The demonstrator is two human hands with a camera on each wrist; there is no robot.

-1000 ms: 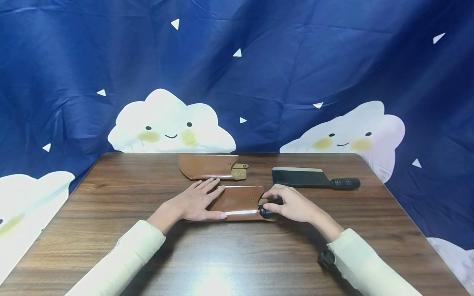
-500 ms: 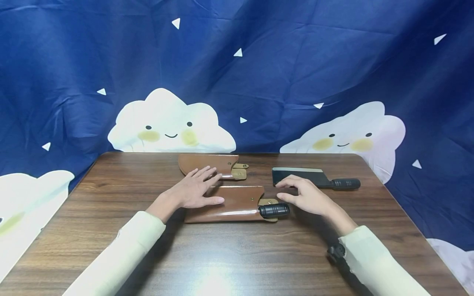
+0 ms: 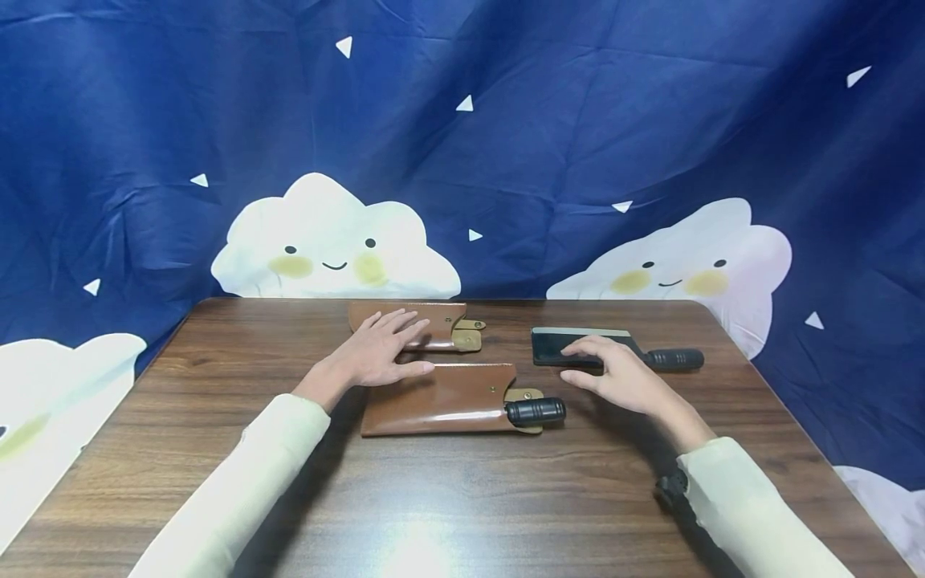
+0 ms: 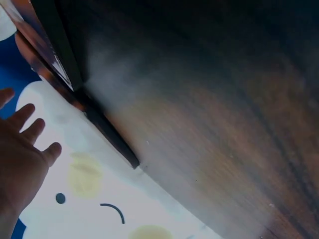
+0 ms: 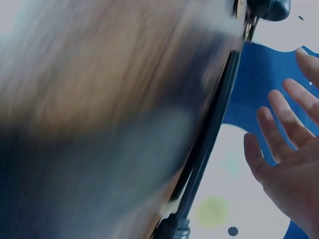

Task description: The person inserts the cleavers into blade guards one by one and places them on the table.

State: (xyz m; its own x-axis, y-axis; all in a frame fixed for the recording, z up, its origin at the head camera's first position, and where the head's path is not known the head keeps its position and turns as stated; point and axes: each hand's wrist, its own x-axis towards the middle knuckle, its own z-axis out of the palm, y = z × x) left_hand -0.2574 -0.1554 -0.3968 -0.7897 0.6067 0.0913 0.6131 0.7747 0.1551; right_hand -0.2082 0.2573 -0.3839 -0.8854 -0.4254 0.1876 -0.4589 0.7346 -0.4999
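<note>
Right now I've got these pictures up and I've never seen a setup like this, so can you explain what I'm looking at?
There's no machine here, just a person's two bare hands. The wide picture comes from a camera worn on the head; the two smaller ones come from cameras on the left and right wrists. On the wood-grain table lie a near brown knife sheath with a black handle sticking out, a far brown knife sheath and an unsheathed cleaver. Nothing is held: the left hand is open over the sheaths, the right hand open by the cleaver.
</note>
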